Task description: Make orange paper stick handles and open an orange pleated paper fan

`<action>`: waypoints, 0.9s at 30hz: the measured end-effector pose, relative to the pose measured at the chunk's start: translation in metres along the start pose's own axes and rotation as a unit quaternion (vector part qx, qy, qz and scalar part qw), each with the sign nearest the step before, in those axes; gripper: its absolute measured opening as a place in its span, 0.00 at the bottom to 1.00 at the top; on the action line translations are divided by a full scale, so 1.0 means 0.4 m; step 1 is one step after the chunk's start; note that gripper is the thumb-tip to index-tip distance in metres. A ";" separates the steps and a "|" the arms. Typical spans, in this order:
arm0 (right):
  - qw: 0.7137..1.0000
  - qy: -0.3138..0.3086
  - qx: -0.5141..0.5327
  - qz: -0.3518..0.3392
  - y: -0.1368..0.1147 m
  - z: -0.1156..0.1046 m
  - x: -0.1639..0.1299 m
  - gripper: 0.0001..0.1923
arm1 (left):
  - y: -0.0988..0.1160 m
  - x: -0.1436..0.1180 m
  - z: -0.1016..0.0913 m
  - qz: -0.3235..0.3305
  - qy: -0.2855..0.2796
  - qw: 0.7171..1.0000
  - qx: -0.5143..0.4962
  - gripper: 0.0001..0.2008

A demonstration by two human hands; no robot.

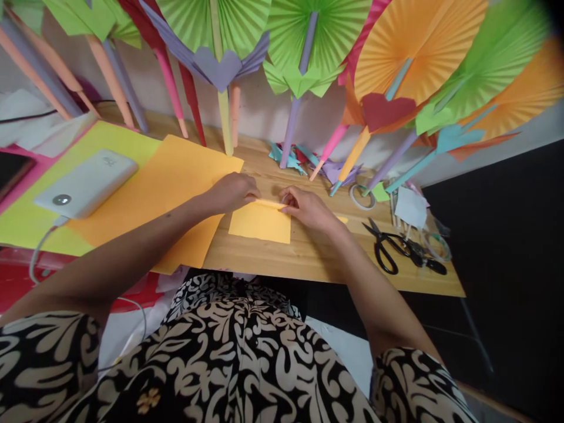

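A yellow-orange sheet of paper [259,224] lies on the wooden table, its far edge turned up into a narrow fold or roll. My left hand [233,192] pinches the left end of that far edge. At the right end, my right hand [306,207] grips the same edge between thumb and fingers. The near part of the sheet lies flat toward me. Whether the far edge is folded or rolled, I cannot tell.
Colourful paper fans [304,35] on paper sticks lean along the wall. Scissors [383,244] and a tape roll [362,197] lie at right. Large orange paper [194,170] and a white power bank [88,182] with a cable are at left. Paper scraps [339,171] lie behind.
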State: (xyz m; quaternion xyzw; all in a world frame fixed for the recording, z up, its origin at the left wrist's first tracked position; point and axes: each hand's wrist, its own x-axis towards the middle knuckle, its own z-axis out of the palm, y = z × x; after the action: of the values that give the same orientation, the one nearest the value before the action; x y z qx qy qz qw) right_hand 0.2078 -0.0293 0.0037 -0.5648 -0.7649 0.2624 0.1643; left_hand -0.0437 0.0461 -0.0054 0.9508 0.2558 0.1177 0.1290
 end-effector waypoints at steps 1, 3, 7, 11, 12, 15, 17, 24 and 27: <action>1.000 0.007 -0.005 0.000 0.000 0.003 0.000 0.13 | 0.002 0.000 0.003 -0.002 -0.001 1.000 0.004 0.14; 0.999 0.022 -0.023 -0.013 0.002 0.010 -0.001 0.09 | 0.007 0.000 0.006 -0.008 -0.005 1.000 0.015 0.14; 0.997 0.044 -0.045 -0.055 0.015 0.017 -0.008 0.05 | 0.024 -0.001 0.004 -0.014 -0.019 0.999 0.029 0.15; 0.997 0.056 0.016 -0.057 0.047 0.009 -0.031 0.13 | 0.037 -0.002 0.003 -0.028 -0.026 0.998 0.040 0.16; 0.996 0.062 0.032 -0.049 0.056 0.006 -0.038 0.14 | 0.038 -0.002 0.004 -0.028 -0.025 0.998 0.042 0.16; 0.995 0.079 0.040 -0.039 0.073 0.001 -0.055 0.11 | 0.038 -0.003 0.010 -0.021 -0.008 0.999 0.046 0.16; 0.995 0.084 0.021 -0.053 0.076 0.001 -0.063 0.08 | 0.038 -0.004 0.015 -0.015 0.009 0.999 0.046 0.15; 0.993 0.081 -0.050 -0.072 0.068 0.012 -0.069 0.07 | 0.044 -0.009 0.031 -0.028 0.024 0.999 0.028 0.13; 0.992 0.090 -0.058 -0.069 0.067 0.018 -0.070 0.08 | 0.049 -0.013 0.037 -0.040 0.026 0.999 0.027 0.12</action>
State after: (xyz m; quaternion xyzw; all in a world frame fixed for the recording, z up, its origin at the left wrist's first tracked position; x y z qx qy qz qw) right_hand 0.2332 -0.0514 -0.0168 -0.5407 -0.7981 0.1534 0.2173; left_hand -0.0348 0.0242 -0.0142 0.9397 0.2996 0.1300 0.1016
